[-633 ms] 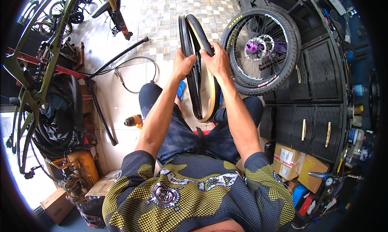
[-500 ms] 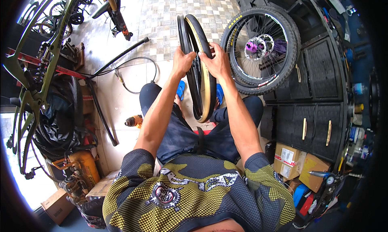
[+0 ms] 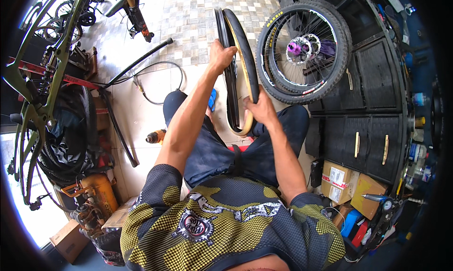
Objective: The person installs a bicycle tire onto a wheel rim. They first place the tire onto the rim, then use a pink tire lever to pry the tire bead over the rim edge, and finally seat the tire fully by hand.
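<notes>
Between my knees a black bicycle rim stands nearly upright, seen almost edge-on. Beside it, on the right, is a black tire with a tan sidewall. The two lie close at the bottom and spread apart in the middle. My left hand is closed round the upper part of the rim, thumb pointing right. Lower down, my right hand grips the tire's right side, its thumb over the tan sidewall. Its other fingers are mostly hidden behind the tire.
Two knobby-tired wheels lean against black cabinets on the right. An orange drill lies left of my leg. A black stand leg and a looped cable are on the floor. A green bike frame stands left; cardboard boxes sit right.
My right hand has slid down the tire from the upper part to its lower right. My left hand has moved slightly up. The tire's upper part bows farther right, away from the rim.
</notes>
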